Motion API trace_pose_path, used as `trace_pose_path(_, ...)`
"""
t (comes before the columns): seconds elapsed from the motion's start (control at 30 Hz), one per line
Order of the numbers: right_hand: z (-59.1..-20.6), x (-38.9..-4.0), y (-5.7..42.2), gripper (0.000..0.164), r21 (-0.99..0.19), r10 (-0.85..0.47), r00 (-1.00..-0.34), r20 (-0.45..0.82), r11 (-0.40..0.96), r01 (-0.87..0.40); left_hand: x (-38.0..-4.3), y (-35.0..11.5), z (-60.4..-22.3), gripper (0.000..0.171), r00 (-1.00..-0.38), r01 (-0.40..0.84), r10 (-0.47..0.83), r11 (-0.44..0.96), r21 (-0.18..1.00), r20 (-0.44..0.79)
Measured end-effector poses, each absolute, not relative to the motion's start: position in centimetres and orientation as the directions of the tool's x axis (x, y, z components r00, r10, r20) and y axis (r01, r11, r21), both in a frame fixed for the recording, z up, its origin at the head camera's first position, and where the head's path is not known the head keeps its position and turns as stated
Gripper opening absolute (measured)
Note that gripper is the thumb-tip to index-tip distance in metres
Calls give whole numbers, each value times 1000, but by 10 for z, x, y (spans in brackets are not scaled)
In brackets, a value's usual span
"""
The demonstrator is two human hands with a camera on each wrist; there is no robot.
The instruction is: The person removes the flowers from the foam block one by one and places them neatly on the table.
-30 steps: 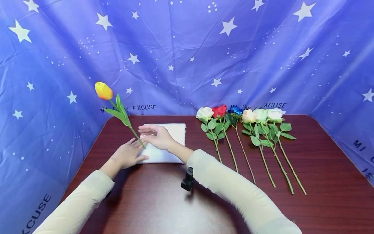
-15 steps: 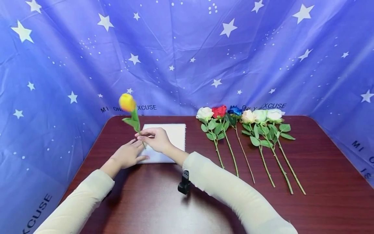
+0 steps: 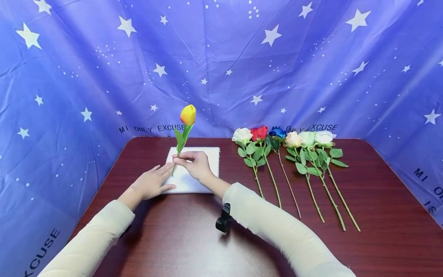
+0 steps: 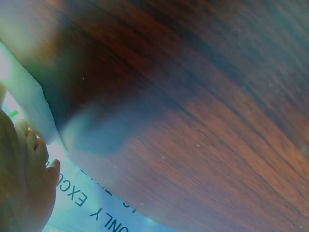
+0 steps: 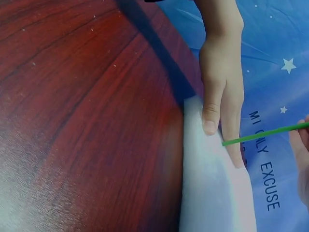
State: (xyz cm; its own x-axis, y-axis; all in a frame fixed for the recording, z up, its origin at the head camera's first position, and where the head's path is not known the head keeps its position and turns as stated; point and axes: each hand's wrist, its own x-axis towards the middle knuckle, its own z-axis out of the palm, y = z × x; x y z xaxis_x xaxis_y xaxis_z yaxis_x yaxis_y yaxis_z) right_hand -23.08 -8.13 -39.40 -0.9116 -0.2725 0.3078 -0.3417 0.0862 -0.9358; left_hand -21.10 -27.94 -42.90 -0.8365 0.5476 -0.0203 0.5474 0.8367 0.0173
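A yellow-orange tulip with green leaves leans slightly right over a thick white block. My right hand pinches its stem between thumb and fingers, just below the leaves. In the right wrist view the stem slants down, its lower end at the block's surface near my left hand. That left hand lies on the block's left edge with fingers straight and thumb spread toward the front. The left wrist view catches only part of the left hand beside the block.
On the table's right side lie several roses: a cream-white one, a red one, a blue one and paler ones such as a peach rose. Their stems point toward the front. A starry blue curtain surrounds the brown table.
The tulip has swung from leaning far left to leaning slightly right. My right hand's fingers, loose beside the stem before, now pinch it, and the hand has shifted right. The left hand stays put.
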Motion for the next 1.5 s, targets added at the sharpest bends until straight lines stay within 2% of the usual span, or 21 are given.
trace_pose_path(0.23,-389,-229,-79,20,-957,-227,-936,270,46,-287,-214,-279,-423,79,-840,539,541,841,49,-37)
trace_pose_path(0.5,-392,-229,-69,24,-997,-167,-983,74,-7,-74,-212,-279,-426,76,-845,531,534,845,71,-40)
trace_pose_path(0.83,-399,-233,-58,27,-987,-181,-982,51,-159,-22,-211,-278,-424,75,-849,520,525,850,90,-55)
trace_pose_path(1.13,-407,-239,-50,29,-924,-171,-983,-70,-361,128,-211,-278,-427,75,-852,514,521,852,104,-51)
trace_pose_path(1.3,-411,-241,-46,30,-901,-167,-978,-125,-394,182,-211,-278,-426,77,-853,508,517,853,121,-63)
trace_pose_path(1.5,-412,-243,-44,30,-889,-183,-976,-117,-418,185,-212,-278,-425,78,-856,505,514,855,121,-59)
